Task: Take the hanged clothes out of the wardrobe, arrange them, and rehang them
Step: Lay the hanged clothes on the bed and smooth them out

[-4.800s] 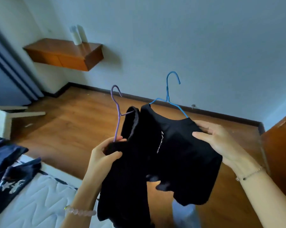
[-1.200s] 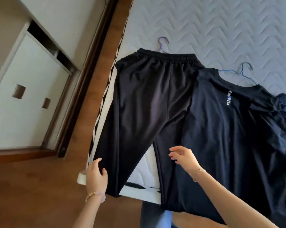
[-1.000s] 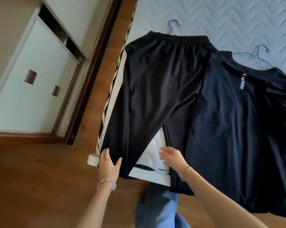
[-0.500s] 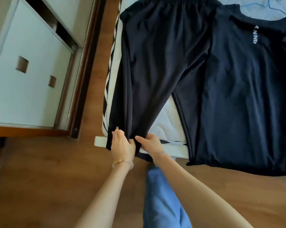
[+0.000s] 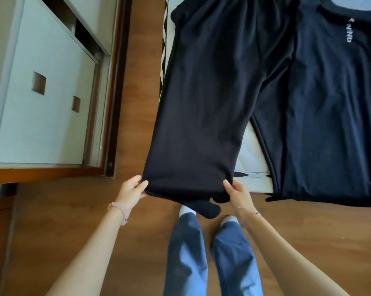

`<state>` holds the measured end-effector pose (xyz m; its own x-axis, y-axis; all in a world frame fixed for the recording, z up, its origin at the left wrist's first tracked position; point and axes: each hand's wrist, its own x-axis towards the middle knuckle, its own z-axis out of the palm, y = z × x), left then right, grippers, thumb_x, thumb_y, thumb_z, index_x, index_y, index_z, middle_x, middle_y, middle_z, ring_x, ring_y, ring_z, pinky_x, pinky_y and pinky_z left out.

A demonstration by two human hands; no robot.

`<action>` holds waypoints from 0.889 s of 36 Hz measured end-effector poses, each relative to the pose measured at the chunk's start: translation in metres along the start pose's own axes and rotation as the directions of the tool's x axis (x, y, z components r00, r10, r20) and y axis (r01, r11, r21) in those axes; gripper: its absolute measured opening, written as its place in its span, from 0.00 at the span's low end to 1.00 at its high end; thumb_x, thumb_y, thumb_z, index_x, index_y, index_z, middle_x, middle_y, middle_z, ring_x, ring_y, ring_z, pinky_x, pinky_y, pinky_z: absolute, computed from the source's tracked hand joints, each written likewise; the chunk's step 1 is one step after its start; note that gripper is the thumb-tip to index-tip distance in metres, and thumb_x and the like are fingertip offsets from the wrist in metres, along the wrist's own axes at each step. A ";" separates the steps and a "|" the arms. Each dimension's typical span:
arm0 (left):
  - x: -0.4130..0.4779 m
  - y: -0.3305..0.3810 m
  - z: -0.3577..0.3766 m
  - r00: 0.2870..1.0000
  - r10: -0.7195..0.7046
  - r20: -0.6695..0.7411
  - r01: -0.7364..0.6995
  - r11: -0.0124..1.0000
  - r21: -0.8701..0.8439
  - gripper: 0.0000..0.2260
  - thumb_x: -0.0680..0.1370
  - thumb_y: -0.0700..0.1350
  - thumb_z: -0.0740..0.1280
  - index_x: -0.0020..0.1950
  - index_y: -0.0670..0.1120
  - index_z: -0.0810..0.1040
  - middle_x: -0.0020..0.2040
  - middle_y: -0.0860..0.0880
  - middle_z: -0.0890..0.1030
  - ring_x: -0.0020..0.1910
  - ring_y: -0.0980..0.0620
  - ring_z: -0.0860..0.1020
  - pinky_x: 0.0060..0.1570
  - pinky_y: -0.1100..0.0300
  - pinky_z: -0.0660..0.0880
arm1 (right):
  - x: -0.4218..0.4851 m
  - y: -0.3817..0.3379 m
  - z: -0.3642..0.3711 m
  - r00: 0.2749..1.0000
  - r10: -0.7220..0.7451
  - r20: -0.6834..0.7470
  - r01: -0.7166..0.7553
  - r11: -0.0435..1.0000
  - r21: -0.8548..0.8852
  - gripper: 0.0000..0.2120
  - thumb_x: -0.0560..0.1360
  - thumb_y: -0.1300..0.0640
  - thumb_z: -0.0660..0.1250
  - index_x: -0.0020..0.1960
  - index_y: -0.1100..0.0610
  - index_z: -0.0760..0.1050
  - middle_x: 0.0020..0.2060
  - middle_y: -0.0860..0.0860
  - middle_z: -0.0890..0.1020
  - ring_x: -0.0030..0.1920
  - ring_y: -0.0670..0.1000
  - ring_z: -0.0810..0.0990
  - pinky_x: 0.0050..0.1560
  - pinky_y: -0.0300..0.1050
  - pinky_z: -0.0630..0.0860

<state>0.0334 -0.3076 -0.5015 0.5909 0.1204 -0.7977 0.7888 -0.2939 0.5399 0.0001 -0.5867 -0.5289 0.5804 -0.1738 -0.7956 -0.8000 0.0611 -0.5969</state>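
Head view, looking down: both bare forearms reach forward from the bottom corners toward the foot of the bed point(image 5: 255, 167). The left hand point(image 5: 131, 192) pinches the left corner of the trouser hem, thumb on top of the cloth and fingers curled under it. The right hand point(image 5: 237, 192) pinches the right corner the same way, thumb lying on the fabric. Each wrist carries a thin bracelet. Between the two hands the black trousers point(image 5: 203, 107) are held up off the bed end, the near leg pulled taut and flat, with a bit of dark cloth drooping below the hem. Their upper part lies on the bed, the waistband at the top edge of the frame. Just to the right, overlapping the other trouser leg, a dark T-shirt point(image 5: 334, 116) with white lettering lies flat on the bed. A white cabinet point(image 5: 43, 99) stands to the left across the wooden floor point(image 5: 77, 221). Blue-trousered legs show below the hands.
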 end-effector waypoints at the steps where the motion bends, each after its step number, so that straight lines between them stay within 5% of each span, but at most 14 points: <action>1: -0.002 0.001 -0.003 0.999 -0.005 0.034 0.007 0.998 -0.065 0.11 0.81 0.40 0.59 0.61 0.43 0.76 0.56 0.48 0.81 0.57 0.51 0.79 0.56 0.55 0.76 | -0.003 -0.001 0.002 1.000 0.013 -0.004 -0.013 0.999 0.047 0.11 0.79 0.56 0.60 0.43 0.60 0.76 0.39 0.54 0.80 0.41 0.52 0.78 0.47 0.49 0.74; 5: -0.010 0.004 -0.003 0.998 -0.024 0.062 0.035 0.983 -0.181 0.09 0.82 0.41 0.57 0.50 0.52 0.75 0.49 0.56 0.80 0.50 0.58 0.77 0.44 0.67 0.73 | -0.013 -0.005 0.011 0.995 0.068 0.073 -0.078 0.985 0.153 0.08 0.79 0.59 0.60 0.51 0.55 0.78 0.48 0.51 0.83 0.50 0.50 0.81 0.53 0.43 0.76; 9: -0.013 0.008 -0.005 0.992 0.030 0.123 -0.021 0.997 -0.073 0.08 0.79 0.39 0.63 0.51 0.51 0.78 0.52 0.50 0.83 0.55 0.52 0.80 0.55 0.57 0.76 | -0.025 -0.013 0.015 0.995 -0.012 0.101 0.008 0.999 0.038 0.11 0.75 0.64 0.65 0.56 0.55 0.76 0.48 0.50 0.84 0.50 0.48 0.82 0.49 0.37 0.77; 12: -0.010 0.008 -0.015 0.996 0.084 -0.024 -0.084 0.996 0.027 0.08 0.79 0.39 0.63 0.46 0.51 0.77 0.47 0.52 0.82 0.49 0.52 0.79 0.50 0.60 0.74 | -0.029 -0.017 0.013 0.998 -0.054 0.041 0.057 0.995 -0.081 0.12 0.73 0.66 0.66 0.54 0.55 0.76 0.46 0.50 0.84 0.46 0.45 0.82 0.49 0.36 0.78; 16: -0.001 0.002 -0.019 0.983 0.071 -0.171 -0.030 0.972 0.233 0.11 0.78 0.39 0.63 0.60 0.43 0.75 0.57 0.44 0.79 0.56 0.47 0.76 0.55 0.55 0.71 | -0.026 -0.004 0.003 0.993 0.053 -0.104 -0.078 0.964 -0.252 0.17 0.73 0.63 0.66 0.61 0.57 0.72 0.45 0.48 0.80 0.52 0.51 0.79 0.51 0.44 0.75; 19: -0.003 0.009 -0.005 0.985 0.097 -0.141 -0.053 0.955 0.291 0.14 0.78 0.39 0.64 0.64 0.44 0.72 0.63 0.45 0.76 0.60 0.47 0.75 0.60 0.52 0.71 | -0.028 -0.004 -0.012 0.983 0.056 -0.174 -0.096 0.969 -0.228 0.16 0.74 0.61 0.65 0.62 0.55 0.72 0.50 0.52 0.81 0.50 0.51 0.78 0.44 0.41 0.73; 23: -0.015 0.021 0.033 0.980 0.189 -0.069 -0.157 0.935 0.319 0.12 0.77 0.37 0.63 0.60 0.44 0.75 0.58 0.46 0.78 0.54 0.50 0.76 0.54 0.59 0.71 | -0.036 -0.009 -0.039 0.976 0.029 -0.214 -0.074 0.976 -0.205 0.12 0.73 0.60 0.66 0.57 0.55 0.76 0.49 0.53 0.82 0.51 0.52 0.80 0.52 0.45 0.75; 28: -0.033 0.036 0.098 0.974 0.190 0.126 -0.218 0.937 0.272 0.07 0.78 0.38 0.62 0.53 0.47 0.76 0.50 0.48 0.80 0.51 0.51 0.78 0.47 0.66 0.71 | -0.033 -0.015 -0.084 0.957 0.000 -0.290 -0.053 0.983 -0.177 0.09 0.73 0.60 0.66 0.52 0.53 0.78 0.46 0.53 0.83 0.39 0.49 0.77 0.36 0.41 0.73; 32: -0.038 0.048 0.151 0.966 0.164 0.199 -0.210 0.949 0.235 0.07 0.78 0.39 0.63 0.53 0.46 0.77 0.49 0.49 0.80 0.49 0.53 0.78 0.44 0.71 0.71 | -0.018 -0.022 -0.120 0.941 -0.024 -0.338 -0.032 0.987 -0.160 0.09 0.72 0.60 0.67 0.52 0.54 0.79 0.43 0.52 0.84 0.39 0.51 0.79 0.44 0.48 0.77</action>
<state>0.0234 -0.4693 -0.4856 0.6668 -0.1202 -0.7355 0.5851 -0.5269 0.6165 -0.0114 -0.7031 -0.4891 0.5135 -0.4975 -0.6991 -0.8325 -0.0912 -0.5465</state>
